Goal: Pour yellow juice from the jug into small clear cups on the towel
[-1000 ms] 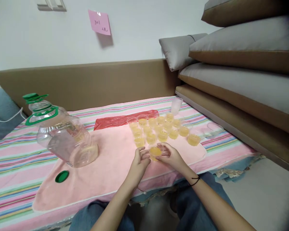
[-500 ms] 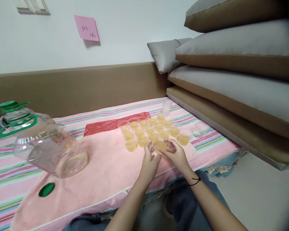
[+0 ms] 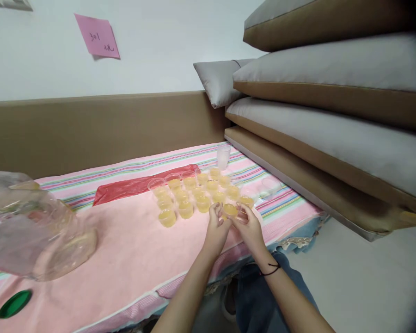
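Between my two hands is a small clear plastic cup [image 3: 230, 211] of yellow liquid, at the near right side of a group of similar cups. My left hand [image 3: 217, 230] has its fingers around the cup's left side. My right hand [image 3: 251, 230], with a dark cord at the wrist, grips it from the right. Whether the cup's bottom touches the cloth is hidden by my hands. Several filled cups [image 3: 186, 210] stand in rows just behind and to the left. Part of another filled cup [image 3: 246, 200] shows behind my right fingers.
A pink cloth [image 3: 131, 259] covers the striped bedding. On the left are a large clear jug [image 3: 38, 236] and a green cap [image 3: 15, 304]. Behind the cups lie a red plastic bag [image 3: 125, 188] and stacked empty cups [image 3: 223, 156]. Big cushions [image 3: 315, 111] rise at the right.
The view has turned to the right, so the jug and cups appear further left. My left fingers have closed in on the cup. Both hands have shifted rightward relative to the rows.
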A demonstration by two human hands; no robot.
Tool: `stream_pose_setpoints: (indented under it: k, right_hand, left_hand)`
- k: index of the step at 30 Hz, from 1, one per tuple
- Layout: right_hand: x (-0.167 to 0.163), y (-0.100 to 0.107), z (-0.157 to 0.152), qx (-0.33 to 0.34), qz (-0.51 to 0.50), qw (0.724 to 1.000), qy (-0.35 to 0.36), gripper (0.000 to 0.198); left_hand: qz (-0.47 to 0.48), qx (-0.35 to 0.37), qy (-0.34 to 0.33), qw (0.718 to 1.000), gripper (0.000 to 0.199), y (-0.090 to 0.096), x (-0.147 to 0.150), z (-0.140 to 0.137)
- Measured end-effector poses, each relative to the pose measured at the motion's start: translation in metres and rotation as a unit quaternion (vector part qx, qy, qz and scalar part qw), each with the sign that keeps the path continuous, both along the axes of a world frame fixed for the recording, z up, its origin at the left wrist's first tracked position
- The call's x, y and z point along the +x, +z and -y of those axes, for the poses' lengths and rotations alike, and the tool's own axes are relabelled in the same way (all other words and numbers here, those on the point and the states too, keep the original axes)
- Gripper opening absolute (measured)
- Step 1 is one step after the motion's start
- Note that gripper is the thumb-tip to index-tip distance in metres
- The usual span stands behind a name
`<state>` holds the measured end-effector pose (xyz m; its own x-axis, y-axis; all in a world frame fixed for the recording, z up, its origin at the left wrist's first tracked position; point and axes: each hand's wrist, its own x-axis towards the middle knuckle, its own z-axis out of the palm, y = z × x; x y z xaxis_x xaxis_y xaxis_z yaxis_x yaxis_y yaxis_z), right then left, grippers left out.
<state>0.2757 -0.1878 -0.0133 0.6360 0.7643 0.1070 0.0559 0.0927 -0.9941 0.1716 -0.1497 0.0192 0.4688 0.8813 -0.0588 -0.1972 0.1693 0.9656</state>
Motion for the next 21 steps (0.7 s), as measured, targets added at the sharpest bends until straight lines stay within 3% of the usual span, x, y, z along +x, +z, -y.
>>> stream_pose_setpoints:
  k: [11, 21]
  right_hand:
    - [0.002, -0.008, 0.003, -0.037, -0.022, 0.999, -0.005, 0.052]
    - [0.003, -0.001, 0.008, -0.020, -0.059, 0.998, 0.021, 0.044]
  left_hand:
    - [-0.006, -0.013, 0.026, 1.000, 0.051, -0.010, 0.003, -0.004]
    - [-0.024, 0.021, 0.025, 0.999, 0.049, -0.006, 0.000, 0.001]
